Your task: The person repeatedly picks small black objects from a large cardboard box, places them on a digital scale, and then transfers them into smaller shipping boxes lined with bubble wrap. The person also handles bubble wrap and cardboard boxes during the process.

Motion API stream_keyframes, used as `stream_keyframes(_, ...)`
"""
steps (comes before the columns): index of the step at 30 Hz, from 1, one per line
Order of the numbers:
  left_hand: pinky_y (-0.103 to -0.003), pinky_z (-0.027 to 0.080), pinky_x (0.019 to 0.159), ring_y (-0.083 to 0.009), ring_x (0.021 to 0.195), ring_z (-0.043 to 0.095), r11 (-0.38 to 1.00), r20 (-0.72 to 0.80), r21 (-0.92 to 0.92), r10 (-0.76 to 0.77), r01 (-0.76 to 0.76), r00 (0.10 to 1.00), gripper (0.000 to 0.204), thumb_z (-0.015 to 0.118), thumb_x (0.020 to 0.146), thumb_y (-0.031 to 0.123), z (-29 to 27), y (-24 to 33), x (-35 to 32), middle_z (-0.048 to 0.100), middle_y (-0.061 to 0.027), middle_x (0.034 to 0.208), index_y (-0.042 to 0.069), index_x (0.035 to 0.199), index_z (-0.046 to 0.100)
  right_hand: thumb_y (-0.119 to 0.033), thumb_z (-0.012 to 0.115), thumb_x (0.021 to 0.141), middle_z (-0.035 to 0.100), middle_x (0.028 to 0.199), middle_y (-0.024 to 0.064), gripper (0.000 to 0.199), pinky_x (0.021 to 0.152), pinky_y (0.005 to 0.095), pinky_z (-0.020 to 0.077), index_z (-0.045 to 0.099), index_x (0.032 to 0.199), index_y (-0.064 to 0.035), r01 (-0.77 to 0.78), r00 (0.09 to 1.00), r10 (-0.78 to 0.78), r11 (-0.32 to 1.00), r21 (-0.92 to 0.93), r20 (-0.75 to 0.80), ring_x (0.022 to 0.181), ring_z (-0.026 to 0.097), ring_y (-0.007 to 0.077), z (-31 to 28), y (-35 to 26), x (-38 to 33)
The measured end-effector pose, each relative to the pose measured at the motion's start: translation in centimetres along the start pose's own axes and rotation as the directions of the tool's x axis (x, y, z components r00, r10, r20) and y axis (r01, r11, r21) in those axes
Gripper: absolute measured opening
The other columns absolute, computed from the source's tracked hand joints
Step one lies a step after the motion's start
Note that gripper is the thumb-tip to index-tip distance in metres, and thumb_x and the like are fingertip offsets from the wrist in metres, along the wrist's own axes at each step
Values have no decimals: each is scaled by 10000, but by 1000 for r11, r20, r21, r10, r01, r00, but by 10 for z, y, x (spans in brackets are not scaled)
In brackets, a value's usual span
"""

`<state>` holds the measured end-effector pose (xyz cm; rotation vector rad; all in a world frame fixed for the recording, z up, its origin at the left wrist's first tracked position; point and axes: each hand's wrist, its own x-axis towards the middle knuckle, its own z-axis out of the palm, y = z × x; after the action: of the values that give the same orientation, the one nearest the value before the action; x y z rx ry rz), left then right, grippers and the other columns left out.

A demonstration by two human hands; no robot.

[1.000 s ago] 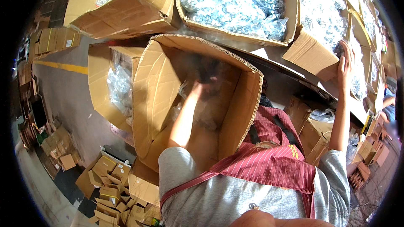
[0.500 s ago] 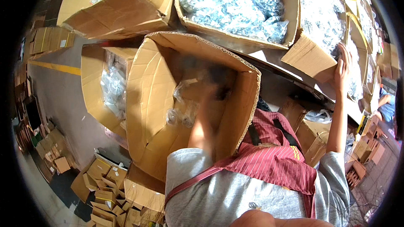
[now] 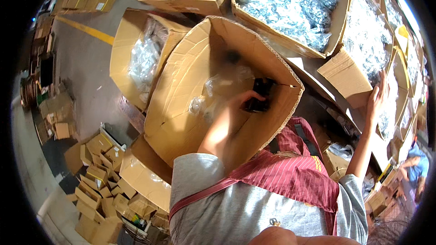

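Observation:
My left hand (image 3: 247, 98) is down inside a deep open cardboard box (image 3: 175, 104), its fingers closed at the edge of a glossy black object (image 3: 260, 94) whose kind I cannot make out. That object sits near the box's right wall. Farther back in the box a small dark blurred thing (image 3: 233, 56) shows. Crumpled clear plastic bags (image 3: 196, 104) lie on the box floor beside my left forearm. At the right, my right hand (image 3: 377, 97) rests with fingers stretched out on the edge of a carton (image 3: 347, 78) full of clear-bagged parts.
A large carton (image 3: 334, 50) of bluish plastic-wrapped parts stands at the back. Left of the deep box is another box (image 3: 120, 63) with clear bags. Small cardboard boxes (image 3: 97, 172) are heaped at lower left. A person in blue (image 3: 415, 163) is at the far right.
The view has shifted, so the boxes appear farther right. My left hand, blurred before, now shows plainly at the black object by the right wall. My right hand stays on the carton edge.

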<state>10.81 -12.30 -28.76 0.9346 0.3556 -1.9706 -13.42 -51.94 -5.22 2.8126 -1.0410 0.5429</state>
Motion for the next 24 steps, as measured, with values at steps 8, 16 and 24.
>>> stream_keyframes(8, -355, 560, 772, -226, 827, 671, 949, -534, 305, 101, 80, 839, 294, 763, 721, 105, 11, -14, -7, 710, -120, 931, 26, 999, 714, -84, 479, 969, 560, 1372, 108, 559, 1121, 410, 315, 306, 1499, -58, -1, 999, 7, 994, 109, -49, 1282, 501, 307, -12, -12, 6)
stream_keyframes(16, -304, 518, 825, -158, 894, 652, 388, -373, 689, 914, -612, 159, 358, 760, 690, -2, 81, -3, -249, 701, -59, 1022, 10, 1045, 714, 9, 548, 939, 562, 1358, 133, 332, 1099, 449, 360, 617, 1255, -68, 307, 938, -279, 944, 122, -205, 1305, 496, 292, -57, -51, 12)
stream_keyframes(24, -246, 471, 648, -109, 727, 577, 150, -710, 394, 676, -907, -197, 322, 714, 746, -41, 148, -118, -333, 647, -97, 1108, -10, 1066, 697, -8, 603, 772, 653, 1097, 190, 408, 914, 436, 510, 613, 1180, -30, 611, 554, -824, 310, 729, -114, 1018, 631, 373, -96, -277, 56)
